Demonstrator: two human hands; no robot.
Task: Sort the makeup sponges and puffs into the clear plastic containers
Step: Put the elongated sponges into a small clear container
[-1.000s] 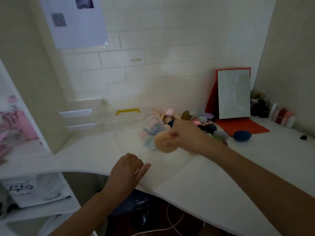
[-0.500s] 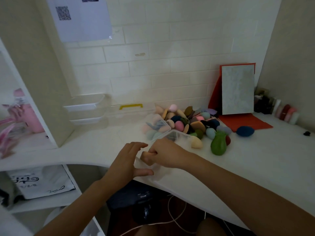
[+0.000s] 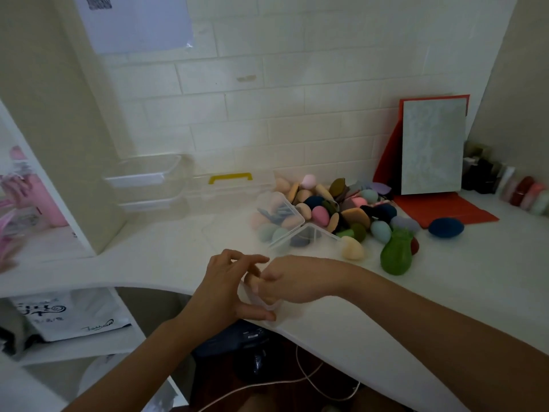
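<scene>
The white curved-front desk shows broad open surface right of the forearm. A heap of coloured makeup sponges sits at the back. At the front edge is a small clear plastic box. The left hand is half-spread, thumb against the box's near wall. The right hand curls round a peach sponge in the box.

A cream brick-tiled wall backs the white corner desk. A sheet of paper hangs up left, white shelving stands below, and the light's dim.
</scene>
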